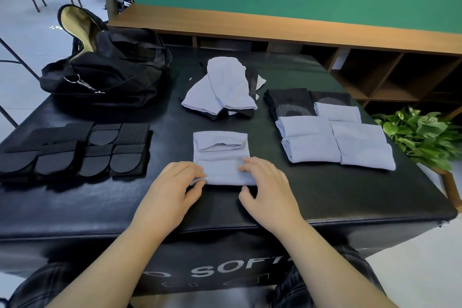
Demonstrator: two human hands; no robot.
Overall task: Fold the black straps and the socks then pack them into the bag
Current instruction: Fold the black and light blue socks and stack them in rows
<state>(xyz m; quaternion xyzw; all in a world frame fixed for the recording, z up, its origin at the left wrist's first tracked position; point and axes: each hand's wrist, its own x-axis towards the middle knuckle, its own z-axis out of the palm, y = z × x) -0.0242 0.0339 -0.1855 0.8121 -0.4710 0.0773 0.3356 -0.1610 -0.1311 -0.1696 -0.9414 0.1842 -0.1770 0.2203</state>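
Grip of left hand [175, 184] and right hand [266, 182] pinches a half-folded sock [220, 155]; straps [75, 152] and folded socks [335, 144] lie ready, sock pile [225, 85] and bag [110, 67] await

The left hand [175, 182] hides the near-left corner of the pale sock [220, 157]. Beyond both hands, dark socks [252, 77] lie mostly buried under the unfolded pale pile [225, 82]. Left of the left hand, the black straps [75, 152] run off the picture's edge.
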